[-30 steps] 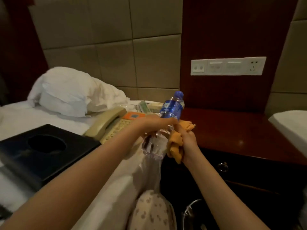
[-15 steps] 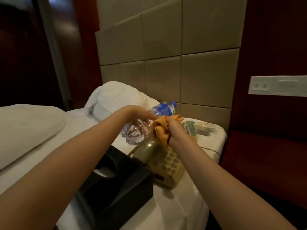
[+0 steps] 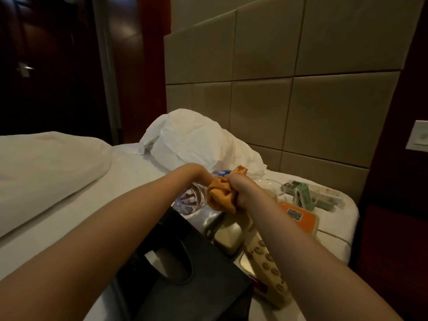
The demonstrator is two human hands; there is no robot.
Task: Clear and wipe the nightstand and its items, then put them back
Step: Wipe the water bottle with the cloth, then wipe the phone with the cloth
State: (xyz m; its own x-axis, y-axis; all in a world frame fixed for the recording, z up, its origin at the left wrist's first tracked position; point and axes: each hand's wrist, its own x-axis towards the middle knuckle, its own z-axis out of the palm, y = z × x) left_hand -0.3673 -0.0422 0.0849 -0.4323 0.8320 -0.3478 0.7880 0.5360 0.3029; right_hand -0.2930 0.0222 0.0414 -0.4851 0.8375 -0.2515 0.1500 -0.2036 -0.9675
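My left hand grips a clear water bottle with a blue label, held nearly flat above the bed with its base toward me. My right hand holds a bunched orange cloth pressed against the bottle's middle. The bottle's cap end is hidden behind the cloth and hands. Below the hands on the white bed sheet lie a beige telephone, a black tissue box, an orange card, a remote and a glass dish.
A white pillow leans against the padded headboard behind the hands. A folded white duvet lies at the left. The dark red nightstand shows at the right edge, under a wall switch panel.
The view has swung left from the nightstand to the bed. Both hands have carried the bottle and cloth over the bed, and the bottle has tilted from upright to nearly flat.
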